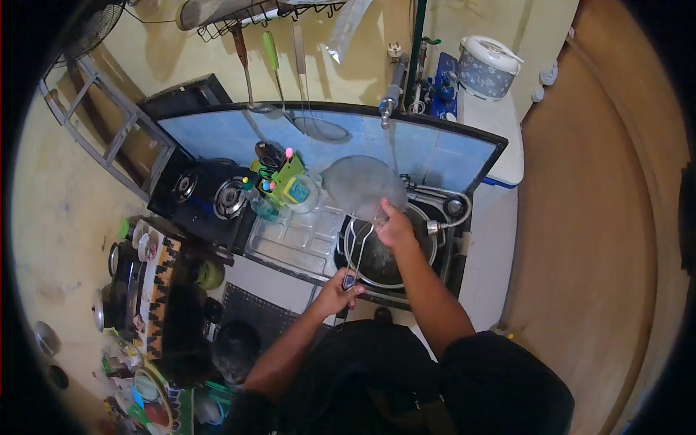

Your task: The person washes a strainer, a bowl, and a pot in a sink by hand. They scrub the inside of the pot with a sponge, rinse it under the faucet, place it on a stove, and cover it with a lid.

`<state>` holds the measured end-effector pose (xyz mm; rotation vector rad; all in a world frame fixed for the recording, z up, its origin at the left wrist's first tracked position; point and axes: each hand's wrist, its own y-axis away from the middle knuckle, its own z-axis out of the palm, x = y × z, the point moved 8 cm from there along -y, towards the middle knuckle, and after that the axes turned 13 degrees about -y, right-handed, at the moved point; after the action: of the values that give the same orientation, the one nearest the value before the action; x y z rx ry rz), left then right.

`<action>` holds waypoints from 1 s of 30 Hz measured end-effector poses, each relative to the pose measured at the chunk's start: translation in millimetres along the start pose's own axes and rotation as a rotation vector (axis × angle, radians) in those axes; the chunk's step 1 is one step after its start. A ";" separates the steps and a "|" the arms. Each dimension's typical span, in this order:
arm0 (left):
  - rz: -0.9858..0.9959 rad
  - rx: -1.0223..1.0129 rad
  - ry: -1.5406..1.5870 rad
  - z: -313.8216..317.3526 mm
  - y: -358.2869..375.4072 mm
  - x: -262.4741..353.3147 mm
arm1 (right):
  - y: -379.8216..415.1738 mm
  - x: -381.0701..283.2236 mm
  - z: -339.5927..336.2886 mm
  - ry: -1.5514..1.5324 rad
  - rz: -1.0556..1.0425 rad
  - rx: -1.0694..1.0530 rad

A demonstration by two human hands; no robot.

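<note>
My right hand grips the near edge of a round, greyish, see-through disc, like a lid or plate, with the thumb on its face. The disc is tilted up beside the tap, over the back of the sink. In my left hand is a thin, pale wire utensil with a looped end, pinched at a small grey piece by the fingers. That utensil overlaps the left rim of a round metal basin of water in the sink. My left hand stays low at the sink's front edge.
Left of the sink is a ridged steel drainboard; a green caddy and clear tub stand behind it. A black gas stove lies farther left. A flexible hose curves at right. Ladles and a strainer hang behind.
</note>
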<state>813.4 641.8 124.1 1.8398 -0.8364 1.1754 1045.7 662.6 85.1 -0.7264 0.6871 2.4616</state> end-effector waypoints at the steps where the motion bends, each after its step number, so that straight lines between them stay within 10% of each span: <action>1: -0.010 -0.054 0.086 4.4 -0.1 5.9 | -1.9 -5.5 -6.3 -0.247 0.022 0.098; 4: -0.061 -0.122 0.163 7.4 5.6 23.7 | -5.2 -31.5 -19.4 -0.458 0.022 0.188; 7: -0.209 -0.169 0.255 9.6 12.6 27.4 | -10.4 -73.9 -46.4 0.159 -0.017 0.488; 9: -0.245 -0.258 0.146 16.0 17.4 25.8 | -15.1 -112.5 -8.4 1.024 -0.100 0.210; 12: -0.167 -0.334 -0.007 24.6 14.7 39.2 | -50.3 -104.4 25.5 1.107 -0.226 -0.219; 16: 0.251 0.127 -0.676 -6.0 -4.0 42.0 | -6.7 -102.3 68.8 1.007 -0.323 -0.031; 25: -0.114 0.172 -1.197 -50.9 29.2 56.9 | -12.0 -93.8 -2.9 0.397 -0.087 -0.020; 28: -0.005 0.096 -0.671 -45.6 28.6 16.8 | -4.5 -84.3 -25.2 0.365 -0.107 0.120; 30: -0.328 -0.164 0.160 -20.3 35.3 -3.3 | -5.0 -86.7 -24.9 0.394 -0.227 0.120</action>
<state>774.2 643.0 135.7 1.6486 -0.5013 0.9978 1121.9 626.2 117.1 -1.1873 0.8347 2.0720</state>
